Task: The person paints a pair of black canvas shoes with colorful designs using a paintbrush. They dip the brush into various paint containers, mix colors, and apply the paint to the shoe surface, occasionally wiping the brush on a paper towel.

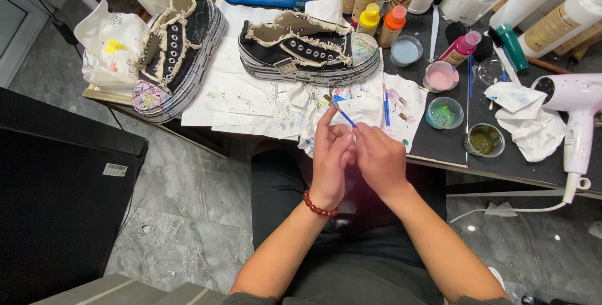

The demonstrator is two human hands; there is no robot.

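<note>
My left hand (330,157) and my right hand (378,159) are pressed together over my lap at the table's front edge. Between them they grip a thin blue-handled paintbrush (340,111), its bristle tip pointing up and away toward the shoes. A red bead bracelet (318,208) circles my left wrist. Two black high-top sneakers with frayed cream edges and paint-splattered toes lie on white paper: one (177,44) at the left, one (310,48) straight ahead of my hands.
Paint-stained white paper (251,95) covers the table. Small cups of pink (441,76), green (444,113) and olive paint (485,140) sit right, with paint bottles (370,4) behind. A white hair dryer (577,117) and crumpled tissue (530,123) lie far right. A black box (56,186) stands left.
</note>
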